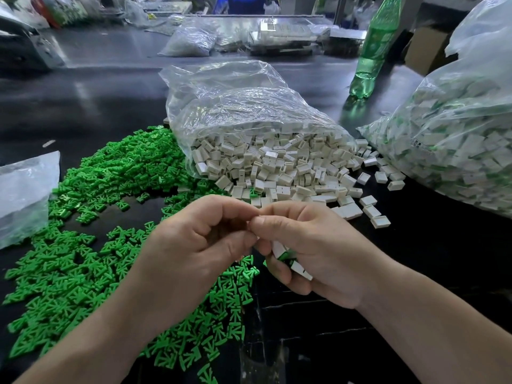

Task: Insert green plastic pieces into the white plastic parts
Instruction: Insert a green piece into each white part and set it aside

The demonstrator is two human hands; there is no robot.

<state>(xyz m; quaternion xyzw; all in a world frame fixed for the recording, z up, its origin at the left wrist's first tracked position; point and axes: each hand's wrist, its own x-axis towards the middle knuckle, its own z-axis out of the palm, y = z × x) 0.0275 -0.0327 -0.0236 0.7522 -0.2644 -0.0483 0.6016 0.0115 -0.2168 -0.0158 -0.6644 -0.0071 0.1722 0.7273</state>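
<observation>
Over dark table (110,92), white parts (300,268) fill right grip (313,245).

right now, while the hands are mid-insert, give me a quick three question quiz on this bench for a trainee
1. True or false: the loose green pieces lie to the left of the white parts spilling from the clear bag.
2. Which of the hands holds a small stack of white parts with green showing in it? A the left, B the right, C neither.
3. Fill the gap: at the far right stands a tall green ___.

Key: 1 true. 2 B, the right hand. 3 bottle.
</observation>
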